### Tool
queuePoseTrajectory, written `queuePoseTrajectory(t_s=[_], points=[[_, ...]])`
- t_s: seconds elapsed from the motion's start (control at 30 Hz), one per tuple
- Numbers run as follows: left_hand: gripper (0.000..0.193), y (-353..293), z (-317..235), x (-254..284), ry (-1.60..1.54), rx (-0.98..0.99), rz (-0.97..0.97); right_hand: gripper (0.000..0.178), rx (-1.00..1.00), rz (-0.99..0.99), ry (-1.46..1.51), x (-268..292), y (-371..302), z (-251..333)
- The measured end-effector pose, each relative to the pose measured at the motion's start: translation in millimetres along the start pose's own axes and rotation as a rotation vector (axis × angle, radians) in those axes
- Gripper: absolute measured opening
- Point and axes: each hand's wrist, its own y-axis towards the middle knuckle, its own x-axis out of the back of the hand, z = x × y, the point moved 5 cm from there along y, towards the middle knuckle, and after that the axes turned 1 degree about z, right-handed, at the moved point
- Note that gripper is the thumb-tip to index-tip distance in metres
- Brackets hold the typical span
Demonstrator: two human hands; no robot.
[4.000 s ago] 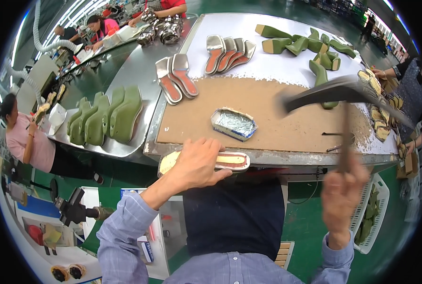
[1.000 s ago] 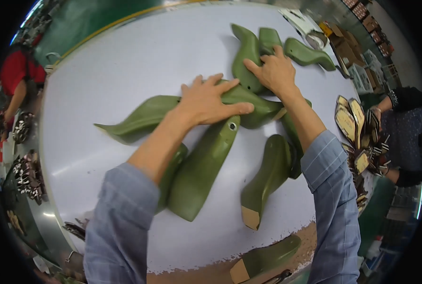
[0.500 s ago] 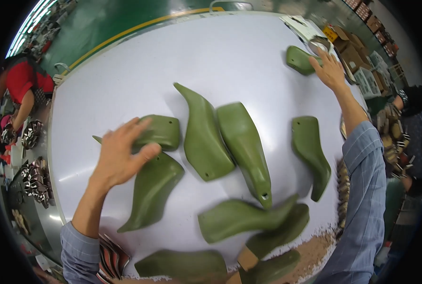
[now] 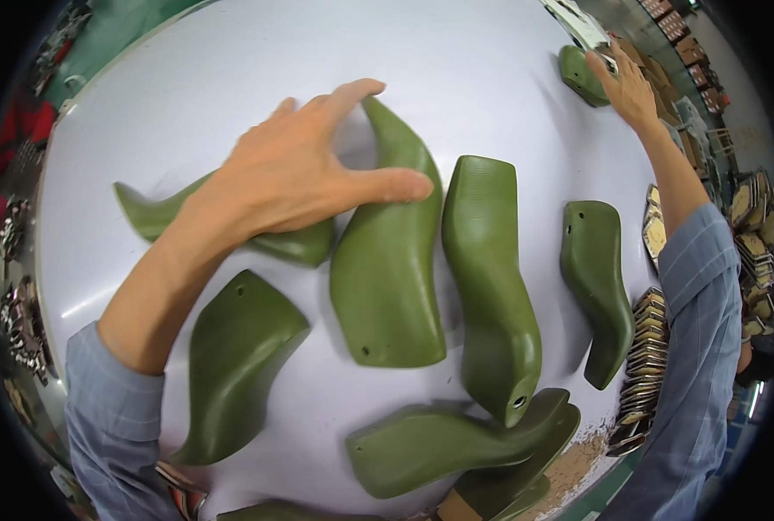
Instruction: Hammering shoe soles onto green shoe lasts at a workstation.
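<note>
Several green shoe lasts are spread over a white table. My left hand [image 4: 304, 165] is open above a pointed last [image 4: 387, 278] near the middle. Its thumb lies over the last's upper part and the index finger reaches to the tip; whether they touch it I cannot tell. Beneath the same hand and wrist another last [image 4: 157, 208] is partly hidden. At the far right my right hand [image 4: 627, 91] is stretched out with fingers apart, beside a small-looking last [image 4: 584, 78] whose end it partly covers. A last with a hole in its heel end [image 4: 491, 260] lies right of the pointed one.
More lasts lie around: one at the right [image 4: 597, 286], one at the lower left [image 4: 239, 365], and overlapping ones near the front [image 4: 439, 447]. A row of thin stacked pieces [image 4: 643, 365] lines the right edge. Cartons [image 4: 689, 52] stand beyond the table.
My left hand has moved right and away from me, from the left-hand last to the pointed middle one. The view has shifted; my right hand stays by the far last.
</note>
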Motion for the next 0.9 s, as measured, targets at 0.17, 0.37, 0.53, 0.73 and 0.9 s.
queuePoseTrajectory(t_s=[0.17,0.37,0.53,0.73,0.9], points=[[0.098,-10.8,0.3,-8.4,-0.029,-0.101,0.090,0.105,-0.149,0.333,-0.122,-35.2,-13.2,-18.7],[0.099,-15.0,-8.7,-18.4,0.002,-0.128,0.102,0.096,0.070,0.316,-0.067,-20.9,-16.1,9.7],[0.099,-29.5,-7.6,-16.9,0.022,-0.097,0.123,0.101,-0.278,0.335,-0.098,24.6,-113.0,53.1],[0.097,-91.5,-37.2,-46.4,0.062,-0.091,0.172,0.108,-0.451,0.590,0.398,86.5,-247.9,74.7],[0.090,-175.6,-78.2,-75.8,0.115,-0.134,0.189,0.103,-0.382,0.678,0.381,147.2,-311.9,167.6]])
